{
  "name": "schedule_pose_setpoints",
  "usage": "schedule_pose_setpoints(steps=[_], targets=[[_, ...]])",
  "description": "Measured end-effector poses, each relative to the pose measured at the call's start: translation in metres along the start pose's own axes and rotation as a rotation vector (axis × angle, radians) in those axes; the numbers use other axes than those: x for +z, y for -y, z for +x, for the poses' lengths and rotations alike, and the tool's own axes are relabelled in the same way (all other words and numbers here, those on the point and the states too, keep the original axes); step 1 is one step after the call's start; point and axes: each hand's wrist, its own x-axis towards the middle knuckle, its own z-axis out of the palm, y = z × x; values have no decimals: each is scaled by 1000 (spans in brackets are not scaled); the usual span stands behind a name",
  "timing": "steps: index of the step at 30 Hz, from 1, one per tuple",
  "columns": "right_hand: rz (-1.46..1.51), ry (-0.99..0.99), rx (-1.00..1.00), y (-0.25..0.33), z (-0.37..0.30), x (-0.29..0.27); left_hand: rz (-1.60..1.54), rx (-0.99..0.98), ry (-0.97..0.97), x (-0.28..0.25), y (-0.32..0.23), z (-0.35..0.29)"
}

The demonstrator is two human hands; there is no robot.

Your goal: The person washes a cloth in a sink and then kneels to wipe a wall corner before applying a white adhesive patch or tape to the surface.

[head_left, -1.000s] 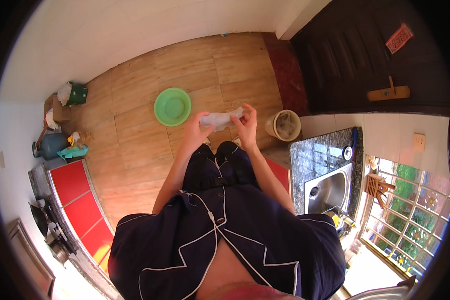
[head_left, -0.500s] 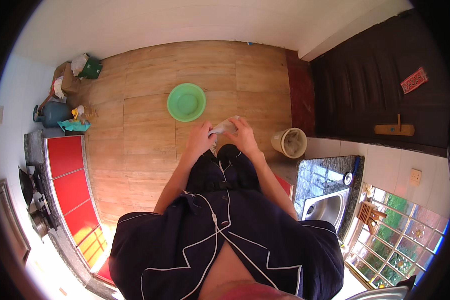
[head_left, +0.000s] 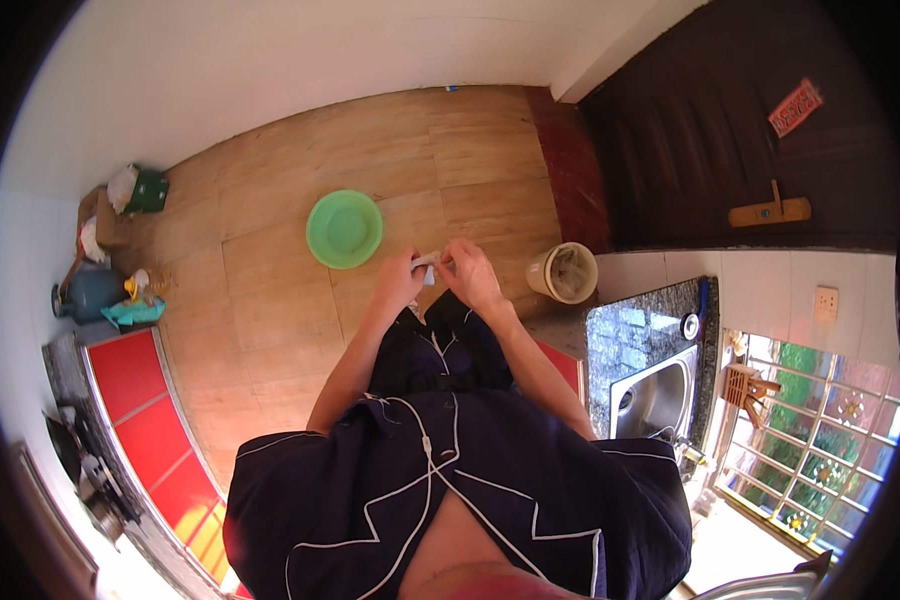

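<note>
My left hand [head_left: 400, 281] and my right hand [head_left: 474, 278] meet in front of my legs, both with curled fingers. Between them they grip a small, thin whitish sheet [head_left: 426, 261], bunched up; whether it is tissue or plastic film I cannot tell. Part of it hangs below the fingers. Beyond my left hand, apart from it, a round green basin [head_left: 316, 242] rests on the floor. To the right of my right hand stands a cream bin [head_left: 538, 276] with a translucent bag inside.
At right, a granite counter [head_left: 620, 350] holds a steel sink [head_left: 667, 397] beside the barred window. Red cabinets [head_left: 125, 375] line the left. A blue gas cylinder [head_left: 92, 295], a teal bag [head_left: 135, 314] and a green box [head_left: 149, 190] stand at far left. A dark door [head_left: 690, 150] is far right.
The whitish sheet, spread wider between my hands before, is now more bunched up. My right hand has come closer to my left. The whole view has turned slightly.
</note>
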Motion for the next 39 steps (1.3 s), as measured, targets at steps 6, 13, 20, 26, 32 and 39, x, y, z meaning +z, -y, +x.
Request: schedule_pose_setpoints(steps=[6,13,20,26,32,39], targets=[[359,7,351,-56,-3,-31,34,136,36,14,-43,63],[520,-92,600,-149,25,-94,-111,217,403,62,-120,153],[486,-209,610,-228,59,-170,-233,299,348,128,-169,238],[464,-337,548,-274,98,-212,-158,272,381,161,-202,287],[435,-430,626,-306,147,-221,-517,181,533,173,-185,340],[492,-421,624,-341,207,-228,-170,252,238,175,-244,400]])
